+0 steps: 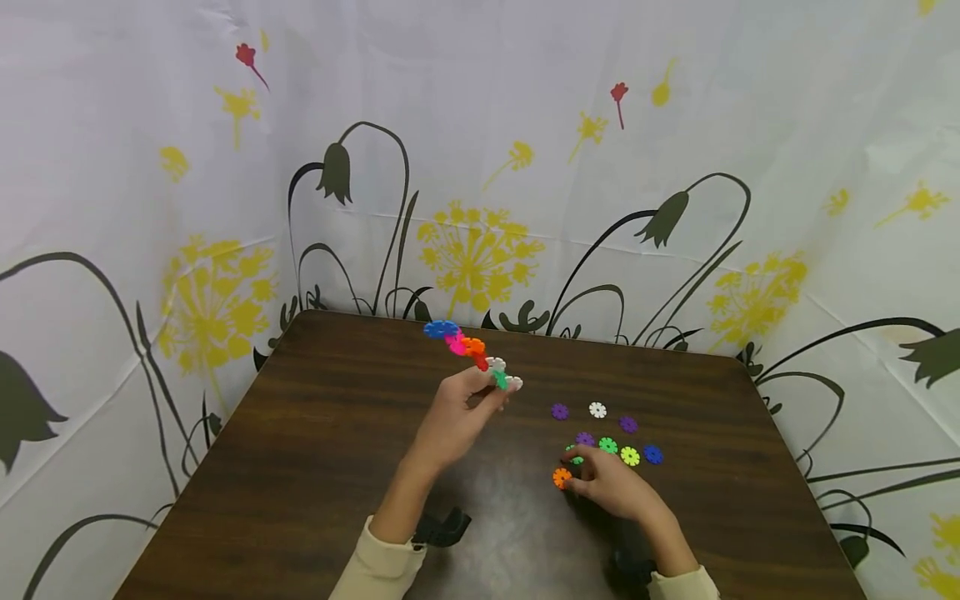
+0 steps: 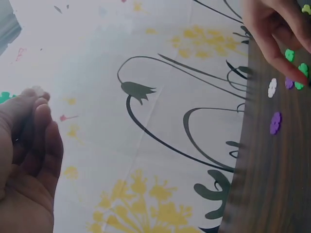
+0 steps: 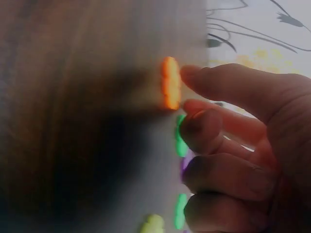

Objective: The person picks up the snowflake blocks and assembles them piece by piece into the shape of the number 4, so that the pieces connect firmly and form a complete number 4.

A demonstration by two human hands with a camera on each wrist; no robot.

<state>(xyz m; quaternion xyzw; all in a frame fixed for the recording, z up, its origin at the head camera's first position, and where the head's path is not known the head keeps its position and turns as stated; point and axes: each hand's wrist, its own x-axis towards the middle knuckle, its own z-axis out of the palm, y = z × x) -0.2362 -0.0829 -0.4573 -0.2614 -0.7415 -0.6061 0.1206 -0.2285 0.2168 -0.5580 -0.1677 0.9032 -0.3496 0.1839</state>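
My left hand (image 1: 457, 417) pinches the lower end of a chain of joined notched plastic discs (image 1: 472, 347), holding it up over the table. Blue, pink, orange, red, white and green pieces make up this chain. In the left wrist view, a white disc (image 2: 38, 91) shows at my left fingertips, and a bit of green beside it. Low over the table, my right hand (image 1: 617, 485) has its thumb at the edge of a loose orange disc (image 1: 562, 478). Its index finger overlaps a green disc (image 1: 574, 455). The right wrist view shows thumb and forefinger apart beside the orange disc (image 3: 170, 83).
Several loose discs lie on the dark wooden table (image 1: 322, 433) beyond my right hand, among them a white one (image 1: 597, 410), a yellow-green one (image 1: 630, 456) and a blue one (image 1: 653, 454). A flower-printed white curtain (image 1: 480, 125) stands behind the table and at its sides.
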